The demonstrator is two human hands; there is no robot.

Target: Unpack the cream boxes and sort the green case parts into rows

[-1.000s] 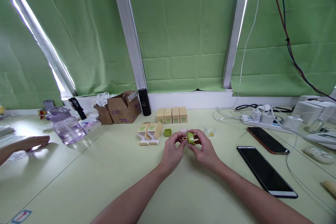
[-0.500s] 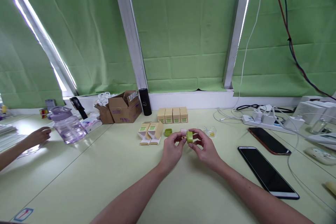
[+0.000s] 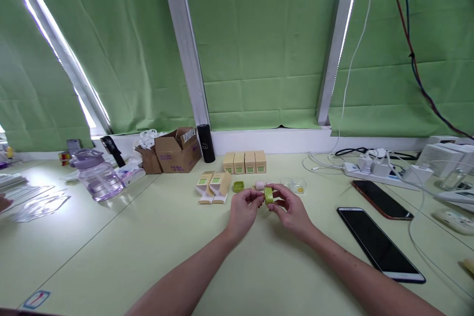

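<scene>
Two bare hands meet above the middle of a pale green worktop point(image 3: 155, 237), nearer its far edge than its near one. Between them, raised off the surface, is a small green piece point(image 3: 268, 195). The right hand point(image 3: 291, 210) grasps it from the right between thumb and fingers; the left hand point(image 3: 241, 212) pinches at its left side with the fingertips.

Half a second earlier a tan loop shows at the left of the piece; now it is out of sight and a plain green face shows. This suggests the piece is turned or the loop is covered by fingers. Nothing is set down, so the handling seems unfinished.

Just beyond the fingers, toward the far edge, lies a pink item point(image 3: 260, 185), now less covered. To its left are a little green tray point(image 3: 238, 186) and two opened cartons point(image 3: 219, 183); to its right, transparent cups point(image 3: 298, 188). A row of four small boxes point(image 3: 250, 162) stands closer to the far edge.

At the left edge, a co-worker's hand point(image 3: 3, 203) has drawn back almost out of view, leaving transparent plastic sheets point(image 3: 42, 207) uncovered.
</scene>
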